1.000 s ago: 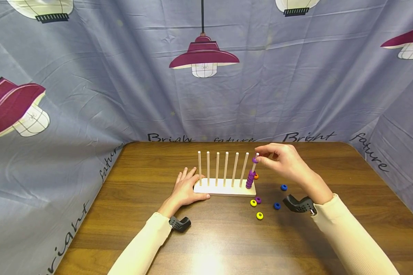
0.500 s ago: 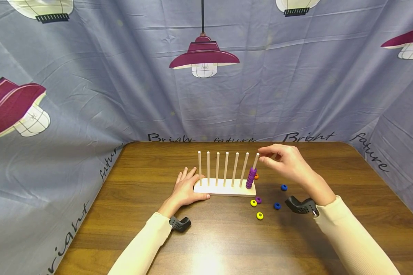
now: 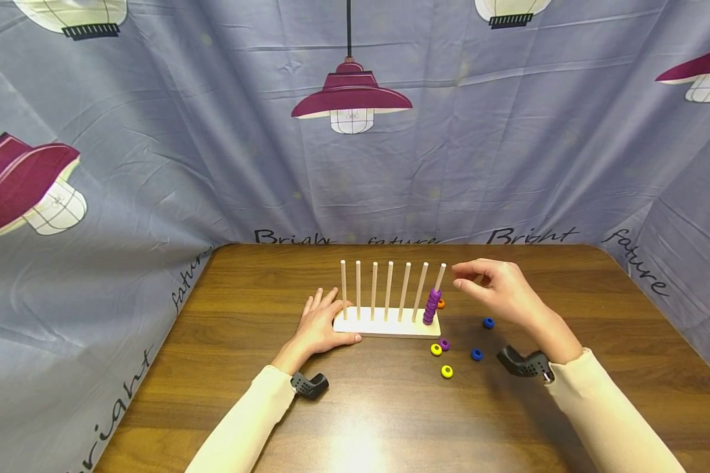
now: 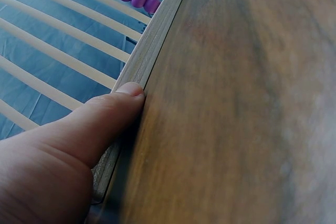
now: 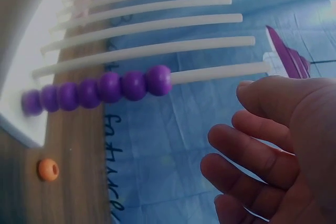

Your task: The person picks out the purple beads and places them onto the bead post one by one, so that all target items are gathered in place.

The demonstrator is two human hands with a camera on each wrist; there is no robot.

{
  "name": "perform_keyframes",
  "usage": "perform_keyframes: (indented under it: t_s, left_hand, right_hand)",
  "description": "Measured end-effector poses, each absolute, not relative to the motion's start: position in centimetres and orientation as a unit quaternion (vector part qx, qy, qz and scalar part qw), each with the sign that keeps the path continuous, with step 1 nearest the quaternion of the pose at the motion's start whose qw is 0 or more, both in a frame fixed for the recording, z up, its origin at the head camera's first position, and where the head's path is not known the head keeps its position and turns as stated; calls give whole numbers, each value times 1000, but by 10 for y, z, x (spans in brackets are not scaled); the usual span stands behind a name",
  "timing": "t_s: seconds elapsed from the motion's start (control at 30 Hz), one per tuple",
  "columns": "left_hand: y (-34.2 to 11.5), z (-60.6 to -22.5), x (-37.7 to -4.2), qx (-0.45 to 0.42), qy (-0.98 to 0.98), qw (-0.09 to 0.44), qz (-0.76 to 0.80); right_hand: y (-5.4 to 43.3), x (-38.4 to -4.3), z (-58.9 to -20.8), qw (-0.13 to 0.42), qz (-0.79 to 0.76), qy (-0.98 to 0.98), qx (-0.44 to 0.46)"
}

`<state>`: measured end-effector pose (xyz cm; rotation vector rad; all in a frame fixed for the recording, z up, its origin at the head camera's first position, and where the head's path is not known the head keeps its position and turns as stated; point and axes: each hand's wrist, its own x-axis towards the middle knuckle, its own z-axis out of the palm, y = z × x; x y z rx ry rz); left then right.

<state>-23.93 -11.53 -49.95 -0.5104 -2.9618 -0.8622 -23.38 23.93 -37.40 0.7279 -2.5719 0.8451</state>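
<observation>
A pale wooden peg stand [image 3: 387,330] with several upright pegs stands on the table. My left hand [image 3: 318,326] grips its left end, thumb [image 4: 113,111] along the front edge and the other fingers spread behind and beside it. Purple beads [image 3: 431,307] are stacked on the rightmost peg, leaving its top bare; the other pegs carry nothing. Just right of that peg's top, my right hand [image 3: 499,289] hovers with loosely bent fingers [image 5: 247,150] and nothing between them.
Right of the stand lie an orange bead [image 5: 48,170], a loose purple bead [image 3: 444,344], two yellow beads [image 3: 446,372] and two blue beads [image 3: 476,355]. A patterned curtain [image 3: 355,184] hangs behind the wooden table [image 3: 260,276].
The purple bead that my right hand held at the peg's top has dropped onto the stack. My right hand has let go and moved right and slightly down. The left hand stays put.
</observation>
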Motion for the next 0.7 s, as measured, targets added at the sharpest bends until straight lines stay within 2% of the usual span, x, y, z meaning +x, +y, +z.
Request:
perform_keyframes:
  t_s: [0.7]
  left_hand:
    - [-116,-502,-240,-164,-948,10,-274]
  right_hand:
    - [243,-225,-415,109,317,-915,225]
